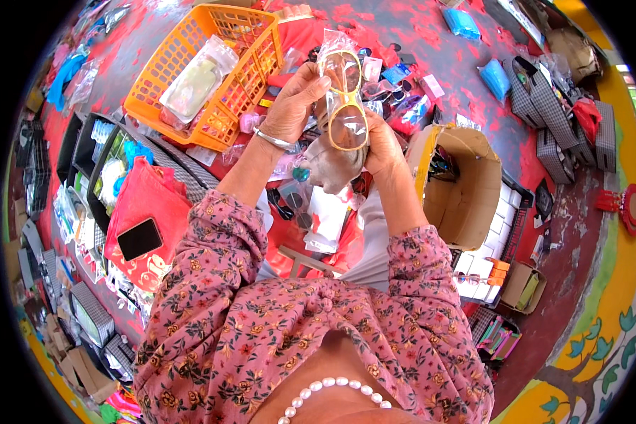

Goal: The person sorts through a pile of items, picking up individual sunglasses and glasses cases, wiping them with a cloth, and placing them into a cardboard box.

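Observation:
Yellow-rimmed sunglasses (348,126) are held up in front of me, upright on end, with clear plastic film around their upper part. My left hand (298,99) pinches them at the upper side, thumb pointing toward the lens. Lower down, my right hand (383,145) grips the other end, its fingers partly hidden behind the frame. A crumpled grey cloth (332,164) hangs just below the glasses against my right hand; I cannot tell which fingers hold it. Between my knees lie dark sunglasses (283,205) and a white packet (326,219).
An orange basket (143,95) holding packets stands at the upper left. To the right is an open cardboard box (466,205). A phone (139,239) rests on red cloth (148,191) at the left. Small packaged goods (410,106) are strewn beyond my hands.

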`<action>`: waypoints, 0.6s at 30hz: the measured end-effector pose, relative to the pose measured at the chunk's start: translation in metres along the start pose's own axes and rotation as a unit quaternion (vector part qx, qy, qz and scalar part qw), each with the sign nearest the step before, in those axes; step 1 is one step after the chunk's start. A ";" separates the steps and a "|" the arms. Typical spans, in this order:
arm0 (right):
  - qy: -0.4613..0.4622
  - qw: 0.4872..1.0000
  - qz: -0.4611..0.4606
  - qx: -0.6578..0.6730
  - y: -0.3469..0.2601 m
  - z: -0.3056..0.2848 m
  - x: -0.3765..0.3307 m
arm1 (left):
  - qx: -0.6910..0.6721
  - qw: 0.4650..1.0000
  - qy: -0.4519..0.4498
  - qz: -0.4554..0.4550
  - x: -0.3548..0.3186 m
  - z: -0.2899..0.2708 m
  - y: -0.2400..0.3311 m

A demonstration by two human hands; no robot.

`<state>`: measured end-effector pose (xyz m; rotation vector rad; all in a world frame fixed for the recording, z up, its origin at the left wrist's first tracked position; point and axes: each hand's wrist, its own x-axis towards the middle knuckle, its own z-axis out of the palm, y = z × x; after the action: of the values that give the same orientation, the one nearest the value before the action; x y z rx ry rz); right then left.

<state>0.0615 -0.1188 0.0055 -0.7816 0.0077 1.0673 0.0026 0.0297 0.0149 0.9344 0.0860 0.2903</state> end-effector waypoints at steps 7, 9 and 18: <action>0.030 0.994 -0.014 -0.108 0.007 -0.004 0.002 | -0.080 0.996 0.039 -0.027 -0.002 0.001 -0.002; 0.064 0.994 -0.017 -0.088 0.007 -0.005 0.001 | -0.105 0.993 0.053 -0.026 -0.001 -0.002 0.001; 0.122 0.792 -0.475 -0.363 -0.002 0.013 -0.019 | -0.125 0.980 0.052 -0.145 0.003 -0.018 -0.003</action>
<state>0.0485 -0.1267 0.0234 -1.4021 -0.5580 -0.0545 0.0031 0.0426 0.0018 0.6458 0.2733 0.0761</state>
